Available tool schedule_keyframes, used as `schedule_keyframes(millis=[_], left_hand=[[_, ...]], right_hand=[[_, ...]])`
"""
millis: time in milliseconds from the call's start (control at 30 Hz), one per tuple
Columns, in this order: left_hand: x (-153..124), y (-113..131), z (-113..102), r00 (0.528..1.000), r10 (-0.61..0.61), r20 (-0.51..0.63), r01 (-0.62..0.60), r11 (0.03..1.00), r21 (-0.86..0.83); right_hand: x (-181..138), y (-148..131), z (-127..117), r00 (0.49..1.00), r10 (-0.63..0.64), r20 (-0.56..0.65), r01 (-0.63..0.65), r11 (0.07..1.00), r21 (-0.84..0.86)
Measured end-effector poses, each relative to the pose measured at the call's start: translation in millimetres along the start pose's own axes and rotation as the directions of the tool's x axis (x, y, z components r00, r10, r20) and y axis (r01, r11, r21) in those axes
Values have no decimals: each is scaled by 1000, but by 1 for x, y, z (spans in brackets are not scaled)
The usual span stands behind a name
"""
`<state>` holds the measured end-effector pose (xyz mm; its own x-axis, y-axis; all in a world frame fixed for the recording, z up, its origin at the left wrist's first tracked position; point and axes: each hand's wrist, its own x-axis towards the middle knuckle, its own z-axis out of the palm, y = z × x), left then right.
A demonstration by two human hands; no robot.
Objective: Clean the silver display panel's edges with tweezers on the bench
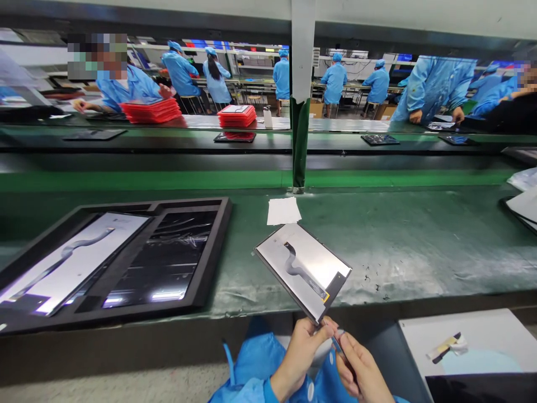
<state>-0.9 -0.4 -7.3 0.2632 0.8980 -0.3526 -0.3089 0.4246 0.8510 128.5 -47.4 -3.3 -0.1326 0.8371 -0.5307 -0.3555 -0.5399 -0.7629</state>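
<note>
My left hand (302, 348) is closed on the near corner of a display panel (274, 252), which tilts above the bench's front edge. The panel's pale back faces up, with a grey ribbon cable (298, 271) lying across it. Close beside the left fingers, my right hand (356, 364) is closed around a slim grey tool (338, 342) that looks like tweezers. Its tip is near the panel's corner; whether it touches cannot be made out. A small stack of white paper squares (284, 211) lies just beyond the panel.
To the left, a black foam tray (220, 235) holds another panel (100, 229) and a glossy black screen (168, 252). A white board (474, 330) with tape scraps sits low at right. A post (300, 140) rises behind the bench. Co-workers, red trays (151, 111) and a line carrying screens lie beyond.
</note>
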Motion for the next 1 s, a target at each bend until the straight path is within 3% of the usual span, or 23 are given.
schedule_keyframes(millis=[133,333,433,633,867,1000], left_hand=[[1,-4,1,999,8,-43,-8,1000,1],[-3,-3,-4,999,11,32,-11,1000,3],[-3,-2,-6,1000,16,-12,-16,1000,19],[-4,2,-3,998,28,-63,-26,999,35],[-9,9,-6,999,33,-25,-31,998,59],[-4,2,-5,996,43,-82,-38,997,63]], right_hand=[[-4,-1,3,985,-155,-83,148,985,-84],[1,-1,5,997,-24,-69,23,1000,-15],[4,3,3,999,29,-19,-29,1000,-1],[0,6,1,993,-106,-53,100,989,-112],[4,6,4,999,33,28,-32,999,-32],[3,8,4,1000,-26,10,27,999,-38]])
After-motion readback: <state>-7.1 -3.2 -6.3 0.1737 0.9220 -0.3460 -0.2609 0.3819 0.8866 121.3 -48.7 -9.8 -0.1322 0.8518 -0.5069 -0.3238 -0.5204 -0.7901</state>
